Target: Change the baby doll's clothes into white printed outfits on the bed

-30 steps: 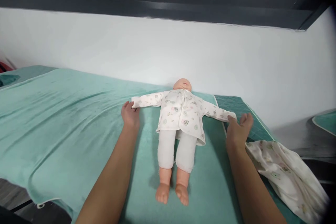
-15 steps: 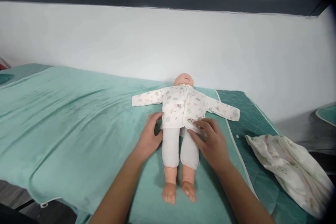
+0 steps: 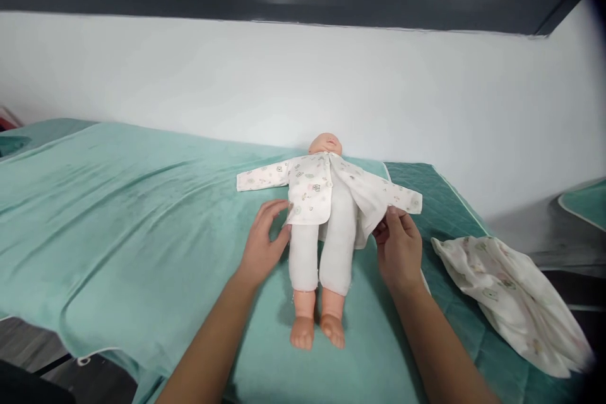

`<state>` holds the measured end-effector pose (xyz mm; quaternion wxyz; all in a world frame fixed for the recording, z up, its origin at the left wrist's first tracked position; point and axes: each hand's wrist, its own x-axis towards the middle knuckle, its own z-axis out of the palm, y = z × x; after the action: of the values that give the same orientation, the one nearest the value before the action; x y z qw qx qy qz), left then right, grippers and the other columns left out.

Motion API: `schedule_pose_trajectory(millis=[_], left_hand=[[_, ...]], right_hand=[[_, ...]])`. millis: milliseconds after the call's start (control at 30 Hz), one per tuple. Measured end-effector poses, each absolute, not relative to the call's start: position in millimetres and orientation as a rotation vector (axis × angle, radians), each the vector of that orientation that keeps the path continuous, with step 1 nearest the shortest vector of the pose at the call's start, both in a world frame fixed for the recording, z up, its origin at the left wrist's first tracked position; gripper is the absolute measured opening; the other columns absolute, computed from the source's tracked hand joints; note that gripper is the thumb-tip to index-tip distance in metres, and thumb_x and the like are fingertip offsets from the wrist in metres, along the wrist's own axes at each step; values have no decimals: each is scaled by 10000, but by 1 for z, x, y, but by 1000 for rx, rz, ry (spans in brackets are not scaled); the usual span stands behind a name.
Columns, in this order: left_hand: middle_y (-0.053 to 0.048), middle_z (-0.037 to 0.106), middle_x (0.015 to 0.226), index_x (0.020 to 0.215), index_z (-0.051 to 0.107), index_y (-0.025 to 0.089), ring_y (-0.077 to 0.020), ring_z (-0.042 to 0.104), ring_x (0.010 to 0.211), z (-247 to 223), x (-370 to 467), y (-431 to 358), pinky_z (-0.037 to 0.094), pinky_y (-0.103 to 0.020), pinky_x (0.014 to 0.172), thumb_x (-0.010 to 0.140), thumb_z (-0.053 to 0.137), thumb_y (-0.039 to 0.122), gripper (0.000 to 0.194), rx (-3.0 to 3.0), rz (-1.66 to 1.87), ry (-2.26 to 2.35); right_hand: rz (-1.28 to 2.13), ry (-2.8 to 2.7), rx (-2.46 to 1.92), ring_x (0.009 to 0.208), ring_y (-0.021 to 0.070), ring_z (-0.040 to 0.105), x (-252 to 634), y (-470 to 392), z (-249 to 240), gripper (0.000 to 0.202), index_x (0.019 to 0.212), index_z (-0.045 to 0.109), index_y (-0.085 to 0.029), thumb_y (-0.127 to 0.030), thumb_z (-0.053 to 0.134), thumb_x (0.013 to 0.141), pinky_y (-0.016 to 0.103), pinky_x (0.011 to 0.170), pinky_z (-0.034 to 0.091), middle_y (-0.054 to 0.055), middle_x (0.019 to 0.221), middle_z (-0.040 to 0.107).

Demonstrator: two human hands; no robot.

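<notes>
head camera shows a doll (image 3: 325,143) on its back on a light green sheet (image 3: 142,233), head toward a white wall (image 3: 237,82) and bare feet toward me, as i work its patterned white shirt (image 3: 310,196) with both hands. my right hand (image 3: 400,249) holds the edge of the shirt's front panel in a narrow pinch, drawn out to the side below the sleeve, baring the white-covered body and upper leg. my left hand (image 3: 264,240) is spread moderately wide beside the opposite hem, fingertips at the shirt's side; i cannot tell whether they grip the fabric. both sleeves stretch outward. to the right, a crumpled printed cloth (image 3: 516,300) lies on darker green quilted fabric (image 3: 440,214).
</notes>
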<state>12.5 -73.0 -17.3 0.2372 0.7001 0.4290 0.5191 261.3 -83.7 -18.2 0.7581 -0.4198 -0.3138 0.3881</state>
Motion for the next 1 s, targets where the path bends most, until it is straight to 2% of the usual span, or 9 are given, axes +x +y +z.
schedule_pose_trajectory(millis=[100, 200, 300, 367, 500, 633, 767, 900, 1000], left_hand=[[-73, 574, 1213, 1209, 615, 296, -230, 537, 1177, -13, 23, -72, 446, -394, 1016, 872, 611, 252, 340, 1961, 1389, 1191], [-74, 579, 1131, 1184, 619, 281, -231, 540, 1094, -8, 37, -68, 456, -379, 944, 867, 635, 292, 317, 2036, 1384, 1272], [-50, 612, 971, 991, 649, 246, -204, 554, 928, -2, 48, -61, 447, -346, 854, 906, 582, 320, 131, 1998, 1418, 1323], [-24, 611, 877, 892, 616, 228, -175, 548, 829, -2, 49, -54, 439, -313, 790, 929, 543, 341, 140, 1788, 1492, 1337], [21, 547, 786, 869, 548, 209, -117, 506, 689, -13, 37, -41, 425, -253, 660, 904, 568, 368, 165, 1078, 1712, 1272], [9, 578, 851, 881, 514, 206, -113, 565, 733, -25, 19, -36, 464, -256, 675, 857, 620, 387, 211, 657, 1788, 1118], [10, 549, 905, 926, 516, 215, -108, 554, 778, -28, 14, -40, 465, -258, 703, 845, 625, 325, 175, 671, 1837, 1211], [12, 510, 942, 1021, 510, 231, -112, 523, 830, -25, 17, -49, 440, -262, 755, 822, 607, 184, 227, 927, 1876, 1526], [6, 508, 945, 1043, 509, 235, -125, 514, 811, -21, 21, -56, 425, -274, 742, 835, 600, 186, 232, 1124, 1852, 1650]], right_hand=[[881, -649, -881, 578, 75, 431, 263, -84, -16, 262, 768, 577, -200, -412, 725, 815, 194, 562, 421, -68, 661, 451], [925, -708, -902, 590, 84, 458, 259, -85, -17, 275, 782, 583, -203, -441, 716, 818, 208, 559, 427, -62, 673, 487], [931, -798, -970, 591, 94, 475, 254, -87, -19, 281, 809, 584, -211, -472, 682, 839, 224, 560, 424, -56, 680, 523], [878, -896, -1044, 612, 102, 494, 251, -89, -19, 265, 839, 587, -216, -470, 659, 858, 239, 588, 432, -47, 703, 546], [606, -1339, -1145, 755, 145, 527, 249, -92, -17, 220, 958, 606, -231, -386, 705, 836, 291, 694, 452, -11, 840, 562], [291, -1700, -1181, 848, 180, 526, 248, -95, -16, 281, 1066, 630, -245, -332, 735, 820, 346, 767, 462, 44, 1012, 567], [162, -1705, -1196, 795, 163, 539, 247, -97, -17, 166, 1063, 651, -251, -278, 625, 902, 340, 757, 468, 39, 977, 581], [258, -1564, -1195, 806, 162, 568, 247, -98, -18, 98, 962, 659, -240, -286, 582, 922, 324, 747, 467, 23, 921, 616], [498, -1208, -1174, 728, 143, 564, 250, -94, -19, 130, 928, 640, -230, -353, 610, 902, 296, 686, 461, -9, 806, 611]])
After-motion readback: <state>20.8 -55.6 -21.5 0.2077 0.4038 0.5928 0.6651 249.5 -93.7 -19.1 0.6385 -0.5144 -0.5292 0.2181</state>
